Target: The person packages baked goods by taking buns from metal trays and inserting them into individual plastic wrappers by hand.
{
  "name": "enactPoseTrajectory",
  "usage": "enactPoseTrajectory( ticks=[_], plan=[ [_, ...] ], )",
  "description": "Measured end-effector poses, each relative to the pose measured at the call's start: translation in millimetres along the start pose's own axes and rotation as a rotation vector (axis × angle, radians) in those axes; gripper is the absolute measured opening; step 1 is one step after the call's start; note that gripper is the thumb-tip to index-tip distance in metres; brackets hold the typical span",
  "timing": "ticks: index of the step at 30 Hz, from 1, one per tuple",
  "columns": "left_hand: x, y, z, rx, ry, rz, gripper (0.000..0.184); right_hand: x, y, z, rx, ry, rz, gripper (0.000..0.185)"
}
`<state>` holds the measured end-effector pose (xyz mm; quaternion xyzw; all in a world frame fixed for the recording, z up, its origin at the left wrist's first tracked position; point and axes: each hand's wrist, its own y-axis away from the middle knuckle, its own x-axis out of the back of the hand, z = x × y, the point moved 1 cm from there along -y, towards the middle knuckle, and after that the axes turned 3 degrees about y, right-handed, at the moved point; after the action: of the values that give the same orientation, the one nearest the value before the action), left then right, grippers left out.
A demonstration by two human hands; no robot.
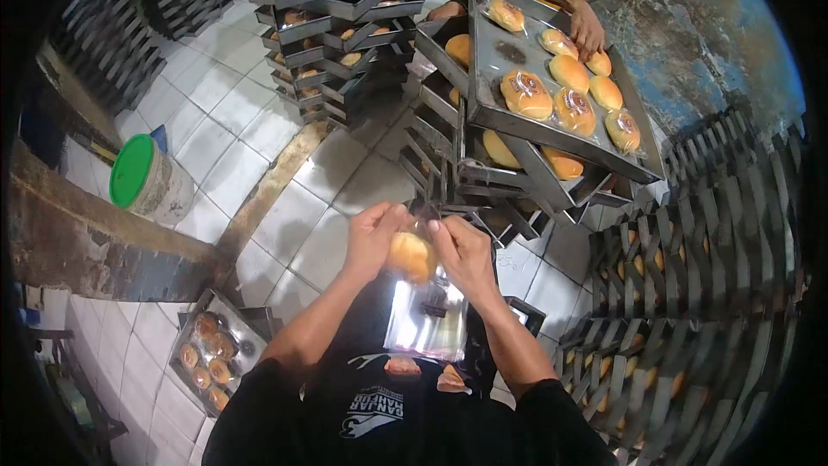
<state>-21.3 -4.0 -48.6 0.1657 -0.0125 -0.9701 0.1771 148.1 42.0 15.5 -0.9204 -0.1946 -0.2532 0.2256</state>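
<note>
A round golden bun point(412, 257) hangs between my hands, inside what looks like a clear plastic bag. My left hand point(373, 237) pinches the upper left of the bag, and my right hand point(464, 252) pinches its upper right. On my lap, just below the bun, lies a stack of flat clear plastic bags point(427, 328). Ahead and to the right, a metal tray point(509, 60) holds several buns, some in printed clear wrappers. A co-worker's hand point(588, 30) reaches into that tray.
More trays stand stacked beneath that one. Tall stacks of metal trays point(345, 9) rise ahead, with others point(690, 276) at right. At lower left, a tray point(246, 321) holds wrapped buns. A bucket with a green lid point(132, 171) stands on the tiled floor near a wooden beam point(112, 233).
</note>
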Motion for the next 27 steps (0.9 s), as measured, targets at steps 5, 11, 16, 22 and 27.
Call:
enactPoseTrajectory(
  ticks=[5, 11, 16, 22, 27],
  plan=[
    [5, -14, 27, -0.135, -0.193, 0.298, 0.03, 8, -26, 24, -0.438, -0.408, -0.058, 0.037],
    [53, 37, -42, -0.017, -0.294, 0.14, 0.029, -18, 65, 65, -0.792, -0.613, -0.25, 0.03],
    [29, 17, -18, 0.241, 0.377, -0.001, 0.019, -17, 71, 48, -0.775, -0.974, -0.016, 0.025],
    [-37, -13, 67, -0.148, 0.303, -0.116, 0.043, 122, -60, -35, 0.297, 0.364, 0.508, 0.015],
    [-25, 24, 200, -1.02, -0.099, -0.187, 0.049, 128, -59, -54, 0.287, 0.607, 0.502, 0.033]
  ],
)
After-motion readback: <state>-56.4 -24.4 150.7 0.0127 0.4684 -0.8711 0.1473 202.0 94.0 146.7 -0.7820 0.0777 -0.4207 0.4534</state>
